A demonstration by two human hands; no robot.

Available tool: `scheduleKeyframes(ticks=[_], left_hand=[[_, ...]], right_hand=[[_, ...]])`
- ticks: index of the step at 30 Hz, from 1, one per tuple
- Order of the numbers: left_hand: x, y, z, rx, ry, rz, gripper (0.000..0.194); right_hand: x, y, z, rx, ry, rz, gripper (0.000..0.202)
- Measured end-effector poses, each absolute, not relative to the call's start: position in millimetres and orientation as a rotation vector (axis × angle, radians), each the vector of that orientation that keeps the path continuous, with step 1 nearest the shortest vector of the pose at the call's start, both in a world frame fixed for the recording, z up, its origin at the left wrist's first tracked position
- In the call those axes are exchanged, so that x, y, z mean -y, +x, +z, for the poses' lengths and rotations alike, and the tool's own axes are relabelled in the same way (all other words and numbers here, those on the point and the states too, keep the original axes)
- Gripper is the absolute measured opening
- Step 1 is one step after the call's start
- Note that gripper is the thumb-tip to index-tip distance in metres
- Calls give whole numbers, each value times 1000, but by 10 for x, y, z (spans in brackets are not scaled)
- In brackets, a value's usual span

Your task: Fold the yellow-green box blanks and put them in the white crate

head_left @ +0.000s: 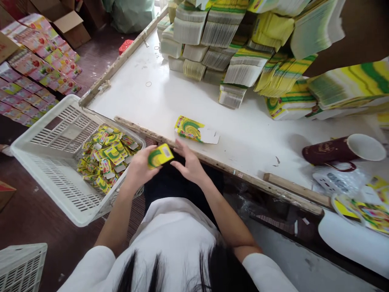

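My left hand (139, 169) grips a small yellow and green carton (161, 155) by its left end, over my lap at the table's front edge. Close to the carton's right end is my right hand (190, 162), its fingers apart and nothing in it. Just beyond, on the white table, lies a flattened yellow and green carton (189, 127) with a white flap pointing right. At my left stands a white plastic basket (71, 211), partly filled with a heap of small yellow and green cartons (111, 156).
Bundled flat cartons (221, 24) are stacked along the table's back. A maroon mug (326, 152) lies tilted at the right beside clear plastic wrap (343, 178). Wooden strips (291, 188) edge the table. Pink boxes (36, 61) are piled on the floor at left.
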State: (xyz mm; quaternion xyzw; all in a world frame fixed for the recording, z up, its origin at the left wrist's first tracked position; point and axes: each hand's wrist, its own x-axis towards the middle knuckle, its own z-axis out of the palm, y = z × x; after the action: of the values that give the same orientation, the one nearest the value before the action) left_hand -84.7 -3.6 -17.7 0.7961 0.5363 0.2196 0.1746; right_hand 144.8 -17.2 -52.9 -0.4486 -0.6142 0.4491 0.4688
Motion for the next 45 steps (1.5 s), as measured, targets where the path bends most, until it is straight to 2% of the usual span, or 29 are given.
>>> scheduleKeyframes(ticks=[2,4,6,10,12,14,18,23,26,28,32,33,34,37,39,41,42,45], left_hand=[[-8,-1201,-122,-1822,2219,693,72],[-32,-1536,-76,-2159,2106,763,89],[-34,-1722,-64,-2288,1958,847,92],[7,-1495,-191,-1898,1791,951,55],[43,-1200,-297,-1664,1749,945,45],[76,-887,-390,-1464,1702,940,43],[61,-367,-465,-1080,1449,1070,61],[-112,-69,-369,-943,1158,1331,43],[-191,-55,-304,-964,1012,1438,38],[-198,-68,-282,-1010,941,1464,45],[-118,-102,-285,-1030,1008,1422,73],[-92,-112,-296,-1011,1029,1413,74],[-68,-123,-311,-1002,1033,1415,70],[-27,-166,-363,-1057,956,1503,41],[-35,-221,-369,-1103,915,1530,32],[-72,-327,-325,-1093,948,1471,34],[-98,-402,-282,-1064,982,1440,40],[-175,-664,-106,-963,1148,1415,69]], right_hand=[[14,1591,-519,1451,-1277,894,62],[-157,1757,-527,1429,-1536,603,50],[-299,1879,-556,1505,-1778,449,41],[-444,1926,-604,1637,-1923,379,30],[-450,1902,-573,1596,-1897,372,31],[-401,1863,-493,1520,-1827,406,36],[-136,1648,-310,1424,-1446,697,44],[229,1190,-317,1288,-927,1321,45],[331,1028,-338,1232,-867,1368,51],[343,1001,-318,1280,-923,1348,57],[277,1084,-269,1219,-1048,1281,42],[254,1115,-265,1191,-1044,1261,37],[234,1143,-264,1166,-1028,1252,32],[192,1209,-279,1125,-986,1252,20],[179,1260,-288,1153,-1000,1189,18],[173,1346,-281,1266,-1023,995,14],[173,1401,-269,1350,-1045,846,12],[192,1562,-202,1625,-1129,325,26]])
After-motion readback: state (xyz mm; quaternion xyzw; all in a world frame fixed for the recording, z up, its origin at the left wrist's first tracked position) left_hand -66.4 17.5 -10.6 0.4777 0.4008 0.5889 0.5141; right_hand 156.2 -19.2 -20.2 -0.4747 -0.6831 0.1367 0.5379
